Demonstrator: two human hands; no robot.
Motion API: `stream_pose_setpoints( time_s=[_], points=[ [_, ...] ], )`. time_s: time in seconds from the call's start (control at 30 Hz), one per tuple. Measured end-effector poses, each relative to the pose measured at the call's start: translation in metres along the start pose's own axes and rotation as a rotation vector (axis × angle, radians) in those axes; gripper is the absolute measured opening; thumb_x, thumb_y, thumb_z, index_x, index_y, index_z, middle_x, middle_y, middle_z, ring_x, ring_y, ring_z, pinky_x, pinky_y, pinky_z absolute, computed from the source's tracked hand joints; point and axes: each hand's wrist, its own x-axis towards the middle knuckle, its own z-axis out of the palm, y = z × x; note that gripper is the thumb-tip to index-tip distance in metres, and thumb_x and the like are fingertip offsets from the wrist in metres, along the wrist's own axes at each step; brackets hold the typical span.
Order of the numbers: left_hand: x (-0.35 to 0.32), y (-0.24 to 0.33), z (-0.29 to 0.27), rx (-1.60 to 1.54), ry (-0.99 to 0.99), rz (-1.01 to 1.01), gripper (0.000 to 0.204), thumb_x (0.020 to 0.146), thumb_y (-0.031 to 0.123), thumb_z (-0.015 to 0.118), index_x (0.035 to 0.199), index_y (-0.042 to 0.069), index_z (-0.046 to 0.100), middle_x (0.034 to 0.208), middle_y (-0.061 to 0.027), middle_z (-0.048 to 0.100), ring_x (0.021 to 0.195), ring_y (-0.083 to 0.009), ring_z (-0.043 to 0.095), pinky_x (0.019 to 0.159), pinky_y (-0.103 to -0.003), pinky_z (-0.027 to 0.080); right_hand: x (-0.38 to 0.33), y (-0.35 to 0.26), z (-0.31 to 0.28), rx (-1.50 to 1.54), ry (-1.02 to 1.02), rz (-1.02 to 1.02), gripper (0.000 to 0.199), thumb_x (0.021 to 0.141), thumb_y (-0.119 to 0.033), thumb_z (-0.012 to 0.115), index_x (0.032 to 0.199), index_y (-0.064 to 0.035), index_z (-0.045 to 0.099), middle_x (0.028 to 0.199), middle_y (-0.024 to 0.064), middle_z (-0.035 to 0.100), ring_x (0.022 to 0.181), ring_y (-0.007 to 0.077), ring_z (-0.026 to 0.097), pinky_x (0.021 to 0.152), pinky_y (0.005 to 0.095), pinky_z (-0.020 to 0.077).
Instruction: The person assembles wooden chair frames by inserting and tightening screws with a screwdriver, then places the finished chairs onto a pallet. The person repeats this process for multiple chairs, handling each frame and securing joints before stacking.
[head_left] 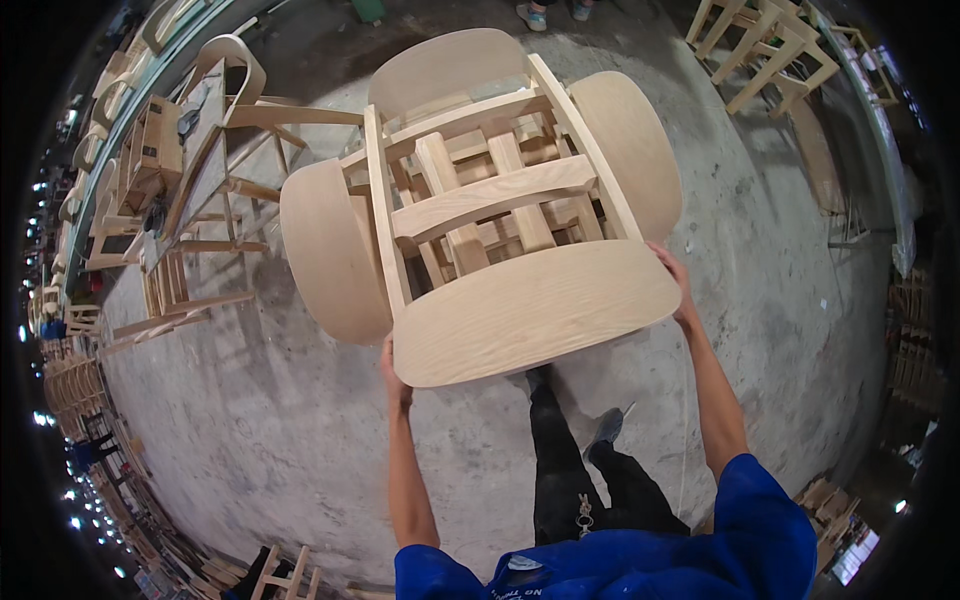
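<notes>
Your left hand (394, 372) is clenched on the near-left edge of the closest seat panel (535, 310), fingers wrapped under so only the back of the hand and thumb side show. Your right hand (676, 283) is clamped on that panel's right end, fingers curled over the rim where it meets the frame rail. Both grasp the same part: the pale wood chair stack (480, 200), held off the floor in front of you at arm's reach. From the grip, the load lies away from you, toward the far side, and slightly left. The panel's long axis runs left-right between your hands, tilted so the right end sits farther than the left. The frame's long rails run from the panel away to the far seat (445, 65). Rounded seats also bulge out at left (325, 255) and right (630, 150), so the bulk is wider than your grip. Your left hand is nearer your body and lower in view; your right arm is stretched farther out, so the mass sits mostly beyond and between the hands, overhanging far. Below is concrete floor (780, 300), your legs and a shoe (605, 425) directly under the near panel. More chair frames (200, 190) stand close at left, others (770, 45) far right; someone's feet (550, 12) are at the far edge.
</notes>
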Motion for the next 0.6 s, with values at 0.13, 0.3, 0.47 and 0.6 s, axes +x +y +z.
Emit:
stream_pose_setpoints(
  time_s=[0.13,0.3,0.47,0.6],
  points=[
    [0.021,-0.039,0.002,0.08,0.033,-0.031,0.039,0.085,0.015,0.059,0.121,0.002,0.049,0.116,-0.0076,0.056,0.105,-0.0149,0.052,0.092,-0.029,0.041,0.012,0.044,0.017,0.0,0.0,0.059,0.043,0.085,-0.01,0.057,0.126,-0.0001,0.05,0.121,0.0093,0.056,0.111,0.0152,0.051,0.097,0.0282,0.0374],
    [0.021,-0.074,0.0,0.134,-0.054,0.0,0.039,0.089,0.014,0.055,0.125,0.002,0.046,0.117,-0.0073,0.056,0.103,-0.0157,0.052,0.092,-0.029,0.041,0.014,0.081,0.02,-0.069,-0.008,-0.004,0.045,0.084,-0.01,0.059,0.127,-0.0013,0.049,0.124,0.0092,0.055,0.111,0.0166,0.052,0.097,0.0297,0.0384],
    [0.024,-0.09,0.022,-0.094,-0.037,-0.115,0.039,0.097,0.027,0.044,0.128,0.003,0.045,0.119,-0.0071,0.055,0.104,-0.0161,0.053,0.091,-0.029,0.042,0.005,0.112,0.005,-0.117,0.016,0.133,0.047,0.084,-0.009,0.058,0.129,-0.0028,0.047,0.126,0.0099,0.054,0.113,0.0163,0.051,0.097,0.0293,0.0384],
    [0.016,-0.082,0.02,-0.116,-0.03,-0.218,0.044,0.099,0.034,0.035,0.132,0.005,0.043,0.122,-0.0069,0.053,0.106,-0.0161,0.053,0.091,-0.029,0.043,0.002,0.115,0.012,-0.148,0.021,0.08,0.048,0.083,-0.009,0.059,0.129,-0.0023,0.047,0.123,0.0127,0.056,0.109,0.0176,0.054,0.095,0.0295,0.0399]
  ],
)
